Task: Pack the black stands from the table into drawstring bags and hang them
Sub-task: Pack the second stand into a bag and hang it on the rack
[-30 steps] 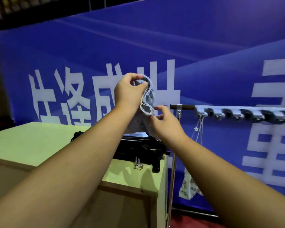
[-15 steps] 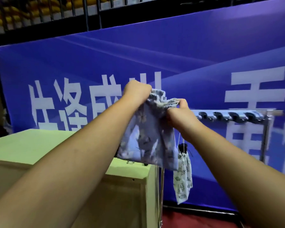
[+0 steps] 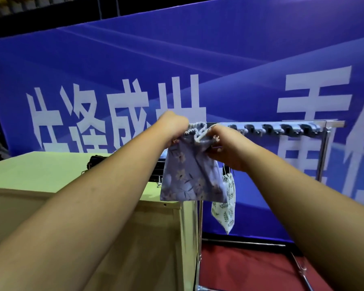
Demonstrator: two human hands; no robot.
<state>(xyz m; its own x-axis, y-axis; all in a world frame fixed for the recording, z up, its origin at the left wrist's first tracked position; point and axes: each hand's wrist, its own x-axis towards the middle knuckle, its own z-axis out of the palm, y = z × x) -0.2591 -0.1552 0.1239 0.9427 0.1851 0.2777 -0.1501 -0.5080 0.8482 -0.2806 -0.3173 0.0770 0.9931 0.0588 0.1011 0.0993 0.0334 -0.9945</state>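
Both forearms reach forward over the table's (image 3: 40, 171) right edge. Left hand (image 3: 173, 124) is fisted on the gathered rim of a blue floral drawstring bag (image 3: 187, 177). Right hand (image 3: 225, 143) has its fingers curled round the same rim from the other side. The bag body hangs slack below, just past the right edge. Black stands (image 3: 97, 164) lie near the table's far right corner, mostly hidden by arm and bag. Behind, a white leaf-print bag (image 3: 227, 208) hangs by its cords from a metal hook rack (image 3: 282, 128). Blue banner (image 3: 219, 59) beyond.
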